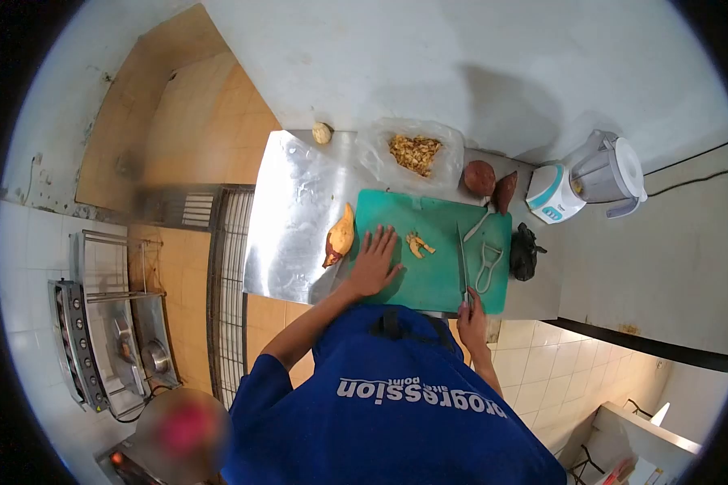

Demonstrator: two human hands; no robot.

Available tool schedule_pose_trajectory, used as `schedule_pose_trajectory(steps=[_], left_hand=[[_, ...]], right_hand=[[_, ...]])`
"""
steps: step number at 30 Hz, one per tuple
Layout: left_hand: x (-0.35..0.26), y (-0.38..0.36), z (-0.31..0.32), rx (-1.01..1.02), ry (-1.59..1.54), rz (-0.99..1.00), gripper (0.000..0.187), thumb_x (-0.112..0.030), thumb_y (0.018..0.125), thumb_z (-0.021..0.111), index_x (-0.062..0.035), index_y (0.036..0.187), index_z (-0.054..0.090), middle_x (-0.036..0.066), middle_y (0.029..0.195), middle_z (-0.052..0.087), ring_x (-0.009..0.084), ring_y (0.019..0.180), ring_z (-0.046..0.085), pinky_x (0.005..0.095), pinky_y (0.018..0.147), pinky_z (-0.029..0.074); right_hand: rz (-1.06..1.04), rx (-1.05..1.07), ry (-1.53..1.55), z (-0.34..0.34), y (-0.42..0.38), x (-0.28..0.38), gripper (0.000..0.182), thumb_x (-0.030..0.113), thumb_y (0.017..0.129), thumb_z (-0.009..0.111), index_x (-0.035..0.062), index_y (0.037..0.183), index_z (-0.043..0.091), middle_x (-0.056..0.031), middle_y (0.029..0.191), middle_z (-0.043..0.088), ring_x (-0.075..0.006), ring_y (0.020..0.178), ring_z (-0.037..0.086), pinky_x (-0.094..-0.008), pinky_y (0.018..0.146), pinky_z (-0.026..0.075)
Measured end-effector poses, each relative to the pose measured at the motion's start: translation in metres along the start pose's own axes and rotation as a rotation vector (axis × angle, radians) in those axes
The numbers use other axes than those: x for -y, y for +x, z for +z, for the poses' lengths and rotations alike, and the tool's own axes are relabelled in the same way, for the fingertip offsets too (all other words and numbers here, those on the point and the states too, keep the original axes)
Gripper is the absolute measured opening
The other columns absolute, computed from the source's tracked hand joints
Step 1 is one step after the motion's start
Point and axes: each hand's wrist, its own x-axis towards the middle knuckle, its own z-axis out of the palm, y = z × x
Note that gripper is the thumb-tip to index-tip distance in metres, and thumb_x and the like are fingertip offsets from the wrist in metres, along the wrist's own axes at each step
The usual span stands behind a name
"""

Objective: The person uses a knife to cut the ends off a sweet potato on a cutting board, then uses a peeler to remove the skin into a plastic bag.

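Note:
My left hand [374, 263] lies flat with its fingers spread on the left part of the green cutting board [429, 287]. Just left of it, on the metal table, is a partly peeled sweet potato [340, 237]. My right hand [472, 320] is closed around the handle of a knife [463, 263], whose blade points away from me over the board. A few peelings [418, 245] lie mid-board between my hands. A white peeler [488, 267] rests right of the knife, and a light-handled utensil [476, 226] lies above it.
Behind the board sits a plastic bag [378, 153] with chopped pieces [415, 153]. Unpeeled sweet potatoes [480, 178], a black bag [526, 252] and a blender [603, 174] are to the right. A round pale item [322, 132] stands at the metal table's [287, 218] back edge.

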Motion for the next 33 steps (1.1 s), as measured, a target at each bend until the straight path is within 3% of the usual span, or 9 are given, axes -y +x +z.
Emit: schedule_pose_trajectory(steps=[1,2,4,8,10,17,20,25,33], left_hand=[[-0.003,0.002,0.001,0.011,-0.002,0.024,0.078,-0.044,0.099,0.051,0.0064,0.153,0.026,0.023,0.163,0.022,0.0417,0.152,0.015,0.0553,0.123,0.010],[-0.006,0.004,0.003,0.023,-0.005,0.047,0.079,-0.047,0.099,0.050,0.0063,0.153,0.026,0.022,0.163,0.022,0.0411,0.153,0.014,0.0554,0.123,0.009],[-0.008,0.012,0.002,0.030,0.003,0.060,0.081,-0.050,0.100,0.048,0.0060,0.154,0.026,0.022,0.163,0.022,0.0404,0.153,0.013,0.0553,0.123,0.009],[-0.016,0.026,0.003,0.071,0.094,0.117,0.084,-0.055,0.100,0.045,0.0063,0.154,0.026,0.023,0.163,0.021,0.0388,0.153,0.014,0.0542,0.124,0.009],[-0.021,0.026,0.010,0.055,0.086,0.132,0.085,-0.057,0.100,0.043,0.0070,0.153,0.026,0.023,0.163,0.022,0.0383,0.153,0.015,0.0537,0.124,0.009],[-0.028,0.021,0.029,0.044,0.099,0.217,0.088,-0.062,0.100,0.038,0.0082,0.153,0.027,0.023,0.162,0.024,0.0375,0.153,0.015,0.0520,0.124,0.010],[-0.028,0.021,0.027,0.027,0.085,0.189,0.089,-0.062,0.099,0.038,0.0081,0.153,0.028,0.023,0.162,0.024,0.0387,0.153,0.015,0.0525,0.124,0.011],[-0.025,0.038,0.002,-0.059,0.075,0.173,0.089,-0.063,0.098,0.040,0.0058,0.154,0.027,0.023,0.162,0.024,0.0415,0.153,0.012,0.0557,0.123,0.010],[0.012,0.171,-0.082,-0.180,0.256,0.208,0.079,-0.060,0.100,0.037,-0.0011,0.152,0.037,0.014,0.163,0.027,0.0417,0.153,0.008,0.0572,0.123,0.010]], right_hand=[[0.167,0.094,0.184,-0.002,-0.002,0.001,0.043,0.018,0.107,0.042,0.0073,0.148,0.041,-0.0126,0.087,0.065,-0.0220,0.066,0.063,-0.0348,0.063,0.052],[0.169,0.091,0.183,-0.001,-0.005,0.002,0.043,0.018,0.107,0.042,0.0073,0.148,0.041,-0.0126,0.087,0.065,-0.0220,0.066,0.063,-0.0348,0.063,0.052],[0.086,0.059,0.378,0.003,-0.011,0.002,0.047,0.020,0.109,0.037,0.0104,0.155,0.033,-0.0048,0.074,0.056,-0.0113,0.056,0.050,-0.0275,0.054,0.045],[0.004,0.114,0.364,0.021,-0.007,-0.042,0.050,0.020,0.109,0.037,0.0128,0.159,0.029,-0.0064,0.071,0.056,-0.0134,0.058,0.052,-0.0288,0.057,0.046],[0.001,0.275,0.159,0.013,-0.005,-0.020,0.049,0.019,0.110,0.035,0.0117,0.158,0.030,-0.0046,0.072,0.054,-0.0122,0.063,0.051,-0.0280,0.061,0.045],[-0.112,0.321,0.160,0.018,0.008,-0.008,0.048,0.021,0.110,0.036,0.0144,0.158,0.033,-0.0036,0.071,0.053,-0.0120,0.062,0.049,-0.0279,0.061,0.044],[-0.017,0.458,0.202,0.012,0.019,0.007,0.049,0.023,0.110,0.034,0.0173,0.158,0.033,-0.0043,0.072,0.054,-0.0126,0.062,0.048,-0.0271,0.062,0.045],[0.086,0.528,0.546,0.010,0.027,0.028,0.049,0.023,0.110,0.034,0.0227,0.159,0.030,-0.0016,0.068,0.048,-0.0093,0.047,0.039,-0.0242,0.043,0.038],[0.116,0.487,0.792,-0.024,0.112,0.136,0.057,0.020,0.104,0.042,0.0214,0.159,0.026,-0.0034,0.076,0.051,-0.0100,0.049,0.043,-0.0261,0.041,0.038]])
